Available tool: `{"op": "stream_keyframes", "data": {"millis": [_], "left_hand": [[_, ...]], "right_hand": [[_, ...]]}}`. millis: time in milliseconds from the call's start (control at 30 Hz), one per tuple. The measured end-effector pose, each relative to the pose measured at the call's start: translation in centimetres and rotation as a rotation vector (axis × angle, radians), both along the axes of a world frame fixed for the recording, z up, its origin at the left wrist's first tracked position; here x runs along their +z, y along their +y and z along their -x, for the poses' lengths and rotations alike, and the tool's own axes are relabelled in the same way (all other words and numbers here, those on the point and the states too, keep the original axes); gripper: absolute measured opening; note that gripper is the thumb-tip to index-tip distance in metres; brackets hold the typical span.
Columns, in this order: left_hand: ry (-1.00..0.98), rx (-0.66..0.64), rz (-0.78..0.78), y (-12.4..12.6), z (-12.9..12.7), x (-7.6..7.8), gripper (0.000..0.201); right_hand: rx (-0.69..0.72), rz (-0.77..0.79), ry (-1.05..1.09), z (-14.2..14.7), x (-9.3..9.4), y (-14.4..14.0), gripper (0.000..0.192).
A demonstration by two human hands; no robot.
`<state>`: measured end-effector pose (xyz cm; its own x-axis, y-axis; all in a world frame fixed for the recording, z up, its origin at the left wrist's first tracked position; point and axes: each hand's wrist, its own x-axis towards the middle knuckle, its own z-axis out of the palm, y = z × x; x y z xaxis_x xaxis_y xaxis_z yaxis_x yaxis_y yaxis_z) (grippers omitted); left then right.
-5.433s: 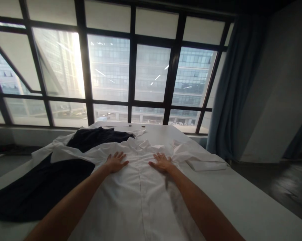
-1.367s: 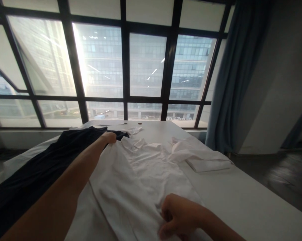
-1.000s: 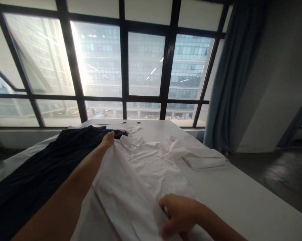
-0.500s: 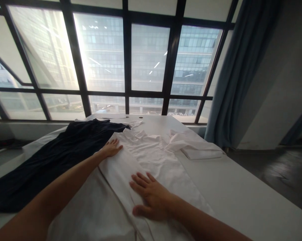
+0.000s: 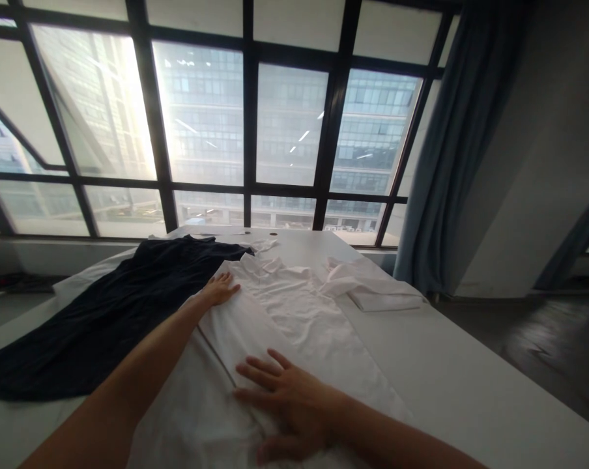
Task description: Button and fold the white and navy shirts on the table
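A white shirt (image 5: 299, 319) lies on a white table (image 5: 470, 384), its left side folded in over the middle. My left hand (image 5: 219, 288) rests flat near the shirt's shoulder, fingers spread, holding nothing. Closer to me, my right hand (image 5: 287, 400) presses palm-down on the folded edge, fingers apart. The collar (image 5: 270, 266) points toward the window.
A dark navy garment (image 5: 103, 319) is spread on the table's left. A folded white cloth (image 5: 380, 296) sits at the right of the shirt. Beyond the table stand a big window (image 5: 245, 130) and a blue curtain (image 5: 451, 150).
My hands gripped the shirt's left side and folded it over the middle, then let go. Both now lie flat on the fold; my right hand slid slightly nearer and left.
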<state>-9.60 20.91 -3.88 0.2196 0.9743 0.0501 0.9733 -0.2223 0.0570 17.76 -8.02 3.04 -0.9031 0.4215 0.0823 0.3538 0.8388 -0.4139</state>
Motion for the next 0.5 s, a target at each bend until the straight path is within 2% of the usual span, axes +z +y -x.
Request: {"op": "stream_keyframes", "data": {"millis": [133, 200, 233, 267, 333, 367, 433, 467, 500], "left_hand": [[-0.001, 0.011, -0.013, -0.5, -0.3, 0.3, 0.070], [0.018, 0.019, -0.057, -1.1, -0.6, 0.8, 0.065], [0.030, 0.014, -0.095, -1.6, -0.9, 1.1, 0.062], [0.039, 0.002, -0.133, -2.1, -1.2, 1.4, 0.059], [0.032, -0.039, -0.159, -3.4, -1.9, 2.0, 0.055], [0.017, -0.059, -0.131, -4.1, -2.2, 2.2, 0.055], [-0.008, -0.067, -0.029, -5.6, -2.7, 2.4, 0.060], [-0.008, -0.057, 0.017, -6.4, -2.8, 2.3, 0.065], [-0.001, -0.040, 0.051, -7.1, -2.9, 2.0, 0.070]], "right_hand": [[0.048, 0.025, 0.004, 0.5, -0.5, 0.2, 0.067], [-0.052, 0.014, 0.096, 0.3, -1.2, 2.2, 0.063], [-0.165, 0.003, 0.168, -0.2, -1.5, 3.8, 0.058], [-0.335, -0.006, 0.254, -1.0, -1.6, 5.7, 0.052], [-0.797, 0.009, 0.386, -3.8, -1.6, 10.2, 0.043], [-1.016, 0.059, 0.411, -5.6, -1.4, 12.4, 0.039], [-1.369, 0.224, 0.467, -9.9, -0.8, 16.1, 0.043], [-1.497, 0.311, 0.518, -12.0, -0.5, 17.5, 0.046], [-1.555, 0.337, 0.528, -13.9, -0.3, 18.5, 0.050]]}}
